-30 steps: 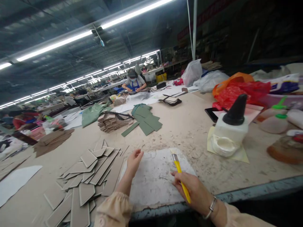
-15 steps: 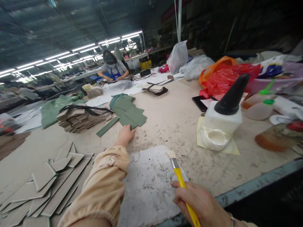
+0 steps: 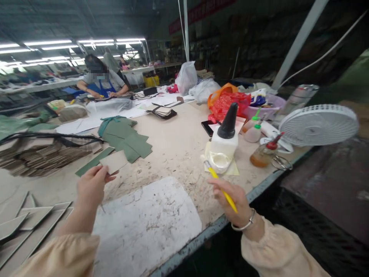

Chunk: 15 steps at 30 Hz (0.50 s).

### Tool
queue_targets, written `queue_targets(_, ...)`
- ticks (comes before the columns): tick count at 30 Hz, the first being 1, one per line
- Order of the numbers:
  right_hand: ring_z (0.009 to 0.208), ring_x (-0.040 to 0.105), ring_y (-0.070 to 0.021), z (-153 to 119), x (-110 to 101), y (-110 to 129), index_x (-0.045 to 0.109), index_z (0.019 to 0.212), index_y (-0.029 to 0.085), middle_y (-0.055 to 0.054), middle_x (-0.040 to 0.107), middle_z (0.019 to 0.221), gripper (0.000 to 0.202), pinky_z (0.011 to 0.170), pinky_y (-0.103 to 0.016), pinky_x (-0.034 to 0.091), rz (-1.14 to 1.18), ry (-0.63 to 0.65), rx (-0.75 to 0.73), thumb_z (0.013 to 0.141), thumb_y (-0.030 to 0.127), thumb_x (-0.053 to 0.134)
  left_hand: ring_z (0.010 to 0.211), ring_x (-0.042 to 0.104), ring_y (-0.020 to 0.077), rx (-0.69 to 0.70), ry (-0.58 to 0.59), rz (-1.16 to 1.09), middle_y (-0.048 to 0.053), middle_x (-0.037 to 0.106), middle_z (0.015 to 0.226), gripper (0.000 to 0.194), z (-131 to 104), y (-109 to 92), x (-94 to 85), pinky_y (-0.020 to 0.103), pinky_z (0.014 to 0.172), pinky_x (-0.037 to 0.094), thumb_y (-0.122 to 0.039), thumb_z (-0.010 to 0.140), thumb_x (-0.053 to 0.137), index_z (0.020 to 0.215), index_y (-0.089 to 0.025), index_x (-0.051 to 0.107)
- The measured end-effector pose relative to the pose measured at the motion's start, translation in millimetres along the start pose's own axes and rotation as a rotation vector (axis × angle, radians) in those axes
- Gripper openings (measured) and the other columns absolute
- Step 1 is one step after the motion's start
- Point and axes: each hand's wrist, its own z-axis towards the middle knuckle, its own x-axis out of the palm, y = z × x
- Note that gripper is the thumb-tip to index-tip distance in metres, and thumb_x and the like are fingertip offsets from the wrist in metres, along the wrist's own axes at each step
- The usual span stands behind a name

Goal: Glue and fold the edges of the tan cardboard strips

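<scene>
My left hand (image 3: 93,184) pinches a small pale beige panel (image 3: 115,162) by its near edge, just above the table. Behind that panel lie flat green pieces (image 3: 127,139) in a fanned pile, with a narrow green strip (image 3: 93,161) beside my fingers. My right hand (image 3: 232,198) is closed round a yellow-handled paintbrush (image 3: 223,187). The brush's bristles are at the left side of a round glue opening (image 3: 221,161) low on a white plastic bottle (image 3: 227,145) with a black cone top; whether they touch glue I cannot tell.
A stained white sheet (image 3: 150,223) lies in front of me. Beige panels with green edges (image 3: 31,223) lie at lower left, below a strapped brown stack (image 3: 43,154). On the right are an amber bottle (image 3: 261,156) and a white fan (image 3: 319,125). A co-worker (image 3: 100,82) sits across the table.
My left hand has lifted a panel from the green pile, and its pale side now shows. My right hand has carried the brush from above the white sheet to the glue bottle. The view has swung right.
</scene>
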Motion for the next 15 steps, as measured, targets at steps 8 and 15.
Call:
queue_targets(8, 0.043, 0.038, -0.0085, 17, -56, -24, 0.062, 0.105, 0.018, 0.004, 0.045, 0.055, 0.036, 0.039, -0.022, 0.03, 0.278, -0.279, 0.369, 0.092, 0.046, 0.043, 0.063, 0.067, 0.0162, -0.586, 0.222, -0.73, -0.007, 0.052, 0.057, 0.029, -162, 17, -27.0, 0.023, 0.059, 0.057, -0.024, 0.054, 0.077, 0.069, -0.018, 0.052)
queue_targets(15, 0.049, 0.046, -0.0102, 19, -67, -29, 0.067, 0.101, 0.016, 0.001, 0.051, 0.059, 0.038, 0.044, -0.022, 0.035, 0.132, -0.185, 0.368, 0.089, 0.046, 0.048, 0.059, 0.064, 0.0179, -0.341, 0.505, -0.075, -0.002, 0.06, 0.057, 0.031, -192, 33, -22.2, 0.024, 0.053, 0.048, -0.05, 0.074, 0.059, 0.069, -0.02, 0.055)
